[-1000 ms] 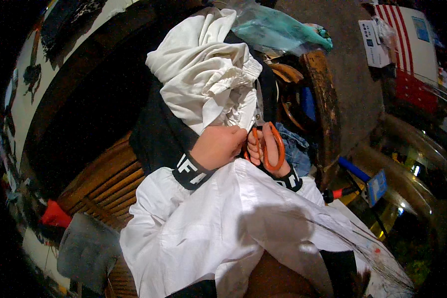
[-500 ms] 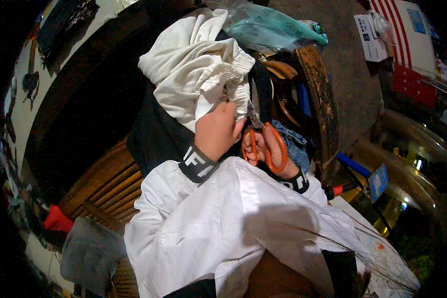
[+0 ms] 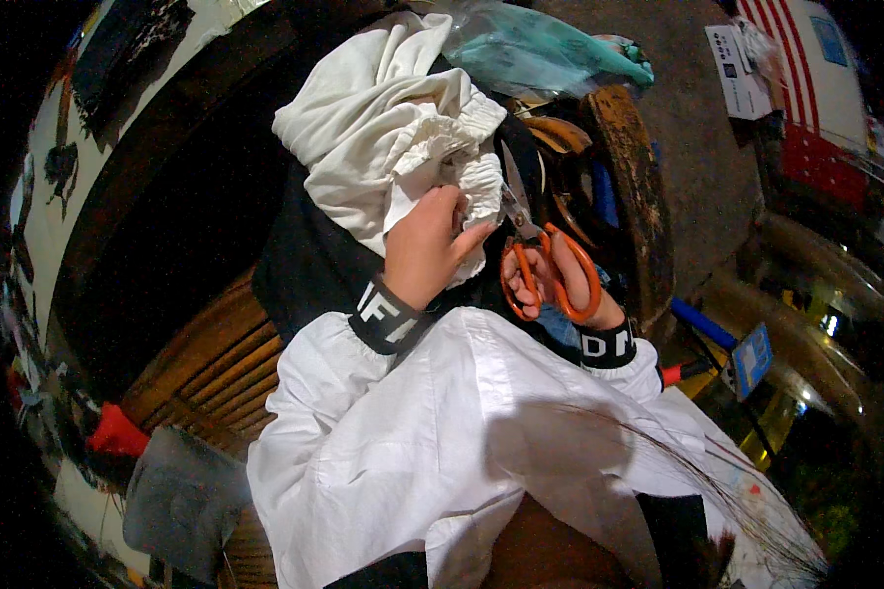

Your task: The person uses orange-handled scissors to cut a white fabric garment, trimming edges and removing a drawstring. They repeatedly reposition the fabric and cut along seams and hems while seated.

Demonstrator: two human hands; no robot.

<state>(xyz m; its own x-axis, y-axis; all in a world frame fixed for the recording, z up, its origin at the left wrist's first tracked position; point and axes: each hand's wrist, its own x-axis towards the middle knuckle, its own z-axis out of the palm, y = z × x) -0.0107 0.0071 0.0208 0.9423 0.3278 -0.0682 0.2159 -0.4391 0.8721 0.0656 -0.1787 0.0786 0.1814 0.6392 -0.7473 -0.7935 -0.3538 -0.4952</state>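
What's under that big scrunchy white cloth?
Black cloth shows under the white cloth, sticking out past its lower left edge. Whatever else is beneath the middle is covered, so I can't tell.

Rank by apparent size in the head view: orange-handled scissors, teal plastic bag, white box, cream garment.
Largest to smallest, as they look:
1. cream garment
2. teal plastic bag
3. orange-handled scissors
4. white box, maybe shrunk by distance and fisheye
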